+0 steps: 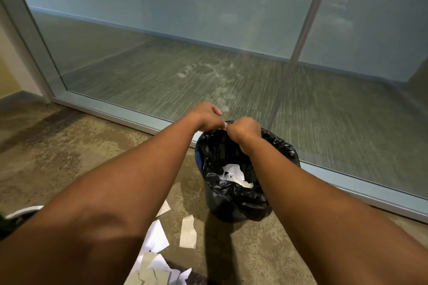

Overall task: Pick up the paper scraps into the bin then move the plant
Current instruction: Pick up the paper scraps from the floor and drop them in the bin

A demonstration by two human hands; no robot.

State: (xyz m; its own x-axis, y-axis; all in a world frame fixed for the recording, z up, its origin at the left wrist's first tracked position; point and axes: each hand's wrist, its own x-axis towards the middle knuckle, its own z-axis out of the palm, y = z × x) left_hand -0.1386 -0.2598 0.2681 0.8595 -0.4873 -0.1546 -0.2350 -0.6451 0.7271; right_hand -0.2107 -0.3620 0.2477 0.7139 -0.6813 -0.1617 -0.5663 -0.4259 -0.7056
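Two bare arms reach forward over a mottled brown-grey carpet (69, 146) that runs up to a glass wall (208, 41) set in a pale metal frame (111, 109). Behind the glass lies another stretch of grey floor, and the pane gives a faint reflection. At the far left a strip of cream wall shows beside the frame.

The bin (234, 206) stands on the carpet just beside the bottom rail of the glass wall. It is dark and round, lined with a crinkled, glossy black bag (231, 192) that folds over its rim; a blue edge shows at its left side. White paper (234, 174) already lies inside the bag.

The left hand (206, 114) and the right hand (243, 128) meet over the far rim of the bin, both curled closed with fingertips pinched together at the bag's top edge; whether they grip the bag itself or something small between them cannot be told.

Several paper scraps (157, 238) lie on the carpet near the bin, white and greyish, torn into uneven pieces, most gathered below the left forearm. At the left edge a white rim with dark green (14, 217) shows, perhaps the plant's pot.
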